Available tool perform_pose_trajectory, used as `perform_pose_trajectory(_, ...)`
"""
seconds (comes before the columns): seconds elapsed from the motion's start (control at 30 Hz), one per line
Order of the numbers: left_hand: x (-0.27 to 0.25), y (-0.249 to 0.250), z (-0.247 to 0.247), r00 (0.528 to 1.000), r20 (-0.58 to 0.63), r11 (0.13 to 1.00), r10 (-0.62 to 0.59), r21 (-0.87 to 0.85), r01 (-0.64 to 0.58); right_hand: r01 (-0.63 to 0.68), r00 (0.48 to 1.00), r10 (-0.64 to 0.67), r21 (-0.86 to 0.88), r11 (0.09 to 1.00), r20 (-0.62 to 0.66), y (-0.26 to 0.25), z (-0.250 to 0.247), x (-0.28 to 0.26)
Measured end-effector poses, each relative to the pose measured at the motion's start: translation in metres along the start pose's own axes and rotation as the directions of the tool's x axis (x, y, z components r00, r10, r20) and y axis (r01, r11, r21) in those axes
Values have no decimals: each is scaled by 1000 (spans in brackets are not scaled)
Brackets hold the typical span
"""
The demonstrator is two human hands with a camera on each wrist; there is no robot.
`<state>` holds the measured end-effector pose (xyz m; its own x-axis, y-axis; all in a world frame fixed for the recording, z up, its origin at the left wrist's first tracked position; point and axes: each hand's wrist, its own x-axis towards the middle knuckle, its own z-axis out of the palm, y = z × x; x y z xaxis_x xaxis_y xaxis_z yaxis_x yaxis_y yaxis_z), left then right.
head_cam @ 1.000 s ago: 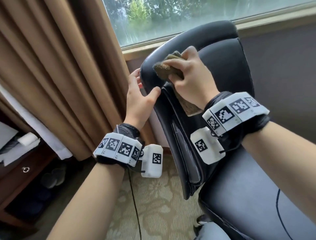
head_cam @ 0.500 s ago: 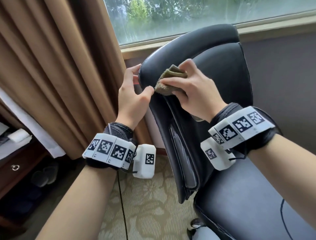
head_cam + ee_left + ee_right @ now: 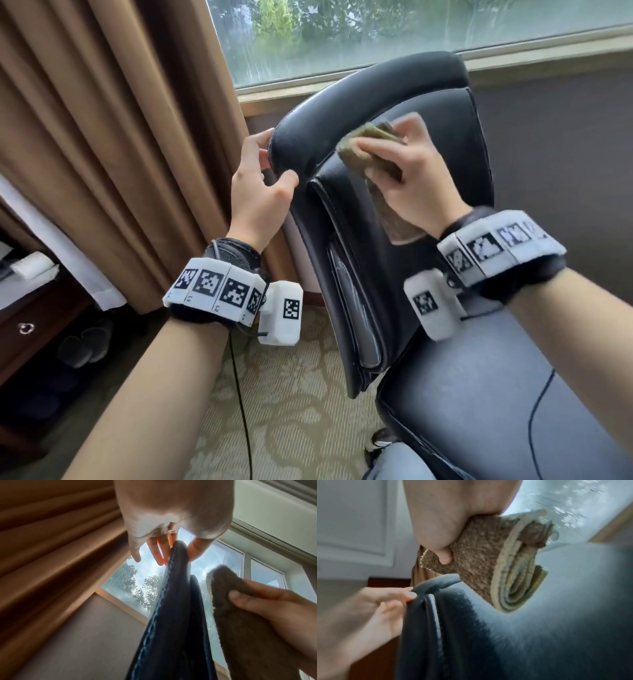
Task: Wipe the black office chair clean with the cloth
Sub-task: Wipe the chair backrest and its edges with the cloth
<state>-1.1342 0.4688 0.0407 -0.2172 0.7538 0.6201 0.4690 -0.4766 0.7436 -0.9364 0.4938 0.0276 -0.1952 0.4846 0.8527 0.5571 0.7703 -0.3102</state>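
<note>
The black padded leather office chair (image 3: 394,212) stands by the window beside the long brown curtain (image 3: 113,137), its back turned edge-on to the head camera. Its upper edge is steadied by the left hand (image 3: 260,192), fingers behind and thumb in front, clamped on the rim. The folded olive-brown terry cloth (image 3: 370,147) is gripped in the right hand (image 3: 407,185), fingers curled over it, and pressed to the front of the backrest just below the headrest roll.

The step in hand is judged to be the wiping of the upper backrest. It would be done well if the left hand's hold were kept firm (the chair can probably swivel), the cloth held flat rather than bunched, and overlapping strokes carried down into the seam between the pads.

The right hand and cloth are blurred in the head view, so exact contact cannot be confirmed. The chair's base and far side are hidden, and dirt on the leather cannot be made out.
</note>
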Motion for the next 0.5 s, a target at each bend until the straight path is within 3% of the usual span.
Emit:
perform_pose_trajectory(0.13,-3,3,2,1000,-9,1000,-8,-14,8,223,956,-186,-146,964,227,-17,7,28)
perform_pose_trajectory(0.27,-4,0,3,1000,-29,998,2,-61,-3,375,899,-311,-175,910,309,-8,5,31)
perform_pose_trajectory(0.5,3,-4,7,999,-26,994,31,-107,-34,329,909,-240,-235,914,340,21,5,37)
